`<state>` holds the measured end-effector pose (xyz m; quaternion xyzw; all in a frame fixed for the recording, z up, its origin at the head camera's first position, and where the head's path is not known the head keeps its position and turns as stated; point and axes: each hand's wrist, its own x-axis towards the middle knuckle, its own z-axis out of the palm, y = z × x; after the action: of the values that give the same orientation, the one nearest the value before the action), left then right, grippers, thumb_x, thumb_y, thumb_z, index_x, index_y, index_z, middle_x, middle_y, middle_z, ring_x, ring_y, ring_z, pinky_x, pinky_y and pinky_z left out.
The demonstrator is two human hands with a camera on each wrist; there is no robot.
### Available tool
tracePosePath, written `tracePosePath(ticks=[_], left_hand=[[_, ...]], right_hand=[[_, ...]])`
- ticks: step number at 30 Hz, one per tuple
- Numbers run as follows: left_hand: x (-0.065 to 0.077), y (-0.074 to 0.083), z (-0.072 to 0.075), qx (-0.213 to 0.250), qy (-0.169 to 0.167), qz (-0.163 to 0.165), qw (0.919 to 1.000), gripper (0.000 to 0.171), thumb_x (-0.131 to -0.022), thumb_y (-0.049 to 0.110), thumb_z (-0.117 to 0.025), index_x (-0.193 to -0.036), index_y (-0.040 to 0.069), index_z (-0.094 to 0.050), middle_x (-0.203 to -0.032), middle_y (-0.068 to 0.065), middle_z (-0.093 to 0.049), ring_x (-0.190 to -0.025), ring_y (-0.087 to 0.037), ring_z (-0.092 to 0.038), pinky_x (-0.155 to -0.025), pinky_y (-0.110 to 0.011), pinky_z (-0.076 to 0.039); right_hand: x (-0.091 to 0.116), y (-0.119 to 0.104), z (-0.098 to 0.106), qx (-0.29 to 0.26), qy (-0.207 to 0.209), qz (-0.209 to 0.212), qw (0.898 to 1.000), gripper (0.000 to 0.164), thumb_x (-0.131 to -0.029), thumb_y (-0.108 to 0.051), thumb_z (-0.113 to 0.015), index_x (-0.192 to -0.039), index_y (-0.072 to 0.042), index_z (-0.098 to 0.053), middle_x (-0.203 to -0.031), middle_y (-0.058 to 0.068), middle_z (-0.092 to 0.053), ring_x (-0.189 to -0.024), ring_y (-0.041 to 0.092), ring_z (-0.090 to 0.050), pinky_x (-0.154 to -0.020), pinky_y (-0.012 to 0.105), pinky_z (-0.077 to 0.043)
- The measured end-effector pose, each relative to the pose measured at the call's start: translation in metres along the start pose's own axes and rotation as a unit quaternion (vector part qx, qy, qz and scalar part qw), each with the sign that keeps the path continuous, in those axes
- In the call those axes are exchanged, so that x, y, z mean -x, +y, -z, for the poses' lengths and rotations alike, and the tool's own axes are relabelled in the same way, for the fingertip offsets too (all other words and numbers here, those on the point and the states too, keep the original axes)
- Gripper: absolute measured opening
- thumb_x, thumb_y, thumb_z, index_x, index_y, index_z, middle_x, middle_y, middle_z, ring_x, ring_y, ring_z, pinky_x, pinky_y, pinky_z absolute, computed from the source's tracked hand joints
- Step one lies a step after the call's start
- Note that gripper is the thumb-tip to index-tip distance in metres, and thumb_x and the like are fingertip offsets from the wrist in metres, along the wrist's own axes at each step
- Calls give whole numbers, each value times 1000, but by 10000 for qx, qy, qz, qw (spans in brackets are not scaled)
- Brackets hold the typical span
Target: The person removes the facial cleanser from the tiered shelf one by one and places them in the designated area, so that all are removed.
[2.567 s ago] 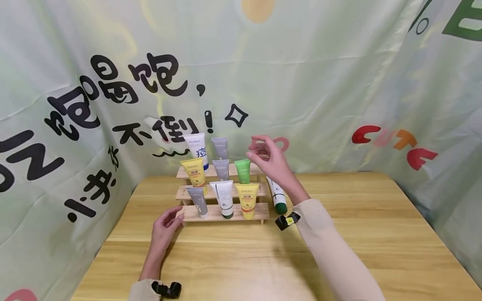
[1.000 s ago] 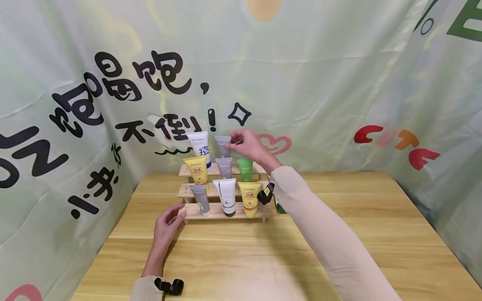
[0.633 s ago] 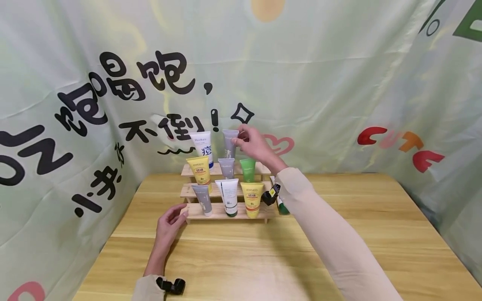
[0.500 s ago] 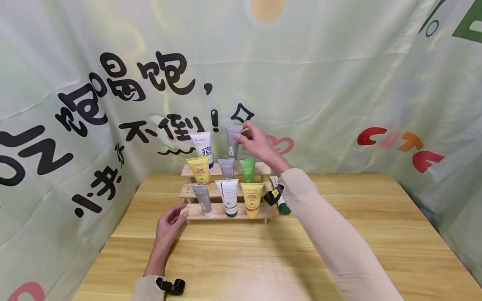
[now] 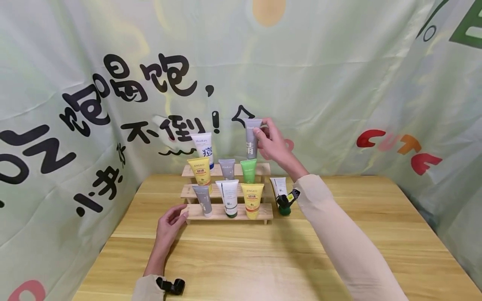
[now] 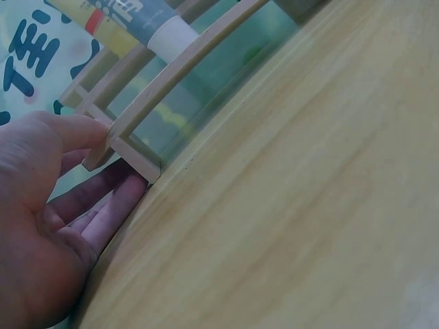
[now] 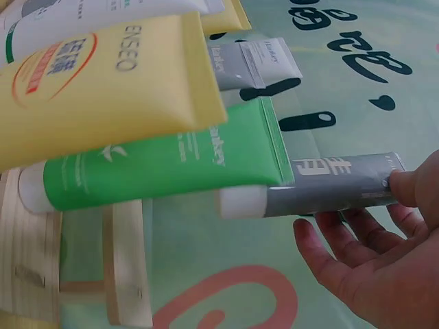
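Note:
My right hand (image 5: 276,144) pinches a grey squeeze tube (image 5: 251,140) between thumb and fingers near its crimped end. The tube hangs upright, white cap down, over the right part of the top shelf. In the right wrist view its cap end lies partly behind the green tube (image 7: 164,164). At the left end of the three-tier wooden stand (image 5: 265,212), my left hand (image 5: 169,225) holds the lowest shelf. The left wrist view has the thumb on the shelf end and other fingers below, by the leg.
The lower two shelves bear yellow (image 5: 252,200), white (image 5: 228,198), grey (image 5: 227,169) and green tubes. On the top shelf, at left, stands a white-and-blue tube (image 5: 203,150). A white tube with a green cap (image 5: 278,186) is right of the stand. A printed curtain (image 5: 320,92) hangs behind.
My right hand has come in, taken the grey tube from the middle of the top shelf, lifted it and carried it rightward. The left hand has stayed on the stand.

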<state>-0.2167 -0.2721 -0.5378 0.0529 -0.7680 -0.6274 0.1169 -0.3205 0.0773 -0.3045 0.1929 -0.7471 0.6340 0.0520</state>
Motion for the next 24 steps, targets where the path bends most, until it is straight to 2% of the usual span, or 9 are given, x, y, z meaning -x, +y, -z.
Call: tracePosePath(ticks=[5,9,13,17,20,24], left_hand=[[-1,-1,0,-8,-40,118,9999,40,-97,14,-73,-134,0,-64,-142,-20,-58,-123,-16,-54,-90,-8,-46],[0,0,0,-24,-101,146,9998,42,-98,14,-72,-136,-1,-62,-143,-20,-56,-123,-17,-53,-90,-8,-46],[1,0,0,-18,-54,60,10000,39,-98,15,-73,-133,1,-65,-139,-20,-59,-117,-15,-56,-89,-9,-48],[2,1,-1,-34,14,-69,10000,37,-97,14,-74,-130,1,-67,-134,-20,-61,-110,-10,-59,-87,-11,-50],[2,1,-1,-79,36,-90,9999,38,-96,16,-75,-130,1,-67,-135,-19,-62,-110,-7,-58,-87,-11,-49],[1,0,-1,-57,19,-57,10000,39,-96,18,-75,-131,2,-67,-137,-18,-61,-117,-12,-57,-90,-10,-48]], right_hand=[[9,7,13,-62,233,-156,9996,31,-112,-23,-41,-137,-5,-36,-128,27,-56,-110,45,-65,-87,52,-59],[16,16,22,-7,424,-180,9989,36,-113,-27,-37,-141,-4,-35,-122,27,-55,-102,41,-65,-84,48,-60],[22,26,30,28,432,-282,9987,36,-113,-29,-32,-139,-5,-32,-116,29,-55,-91,35,-66,-73,45,-61],[28,35,36,-73,345,-378,9987,33,-114,-30,-29,-137,-6,-30,-115,34,-54,-80,31,-69,-70,49,-61],[33,43,41,125,346,-426,9984,34,-114,-29,-30,-137,-5,-31,-116,30,-52,-74,30,-67,-67,49,-61],[38,51,47,486,416,-617,9960,38,-113,-30,-31,-141,-3,-34,-117,25,-51,-70,26,-62,-60,41,-59]])
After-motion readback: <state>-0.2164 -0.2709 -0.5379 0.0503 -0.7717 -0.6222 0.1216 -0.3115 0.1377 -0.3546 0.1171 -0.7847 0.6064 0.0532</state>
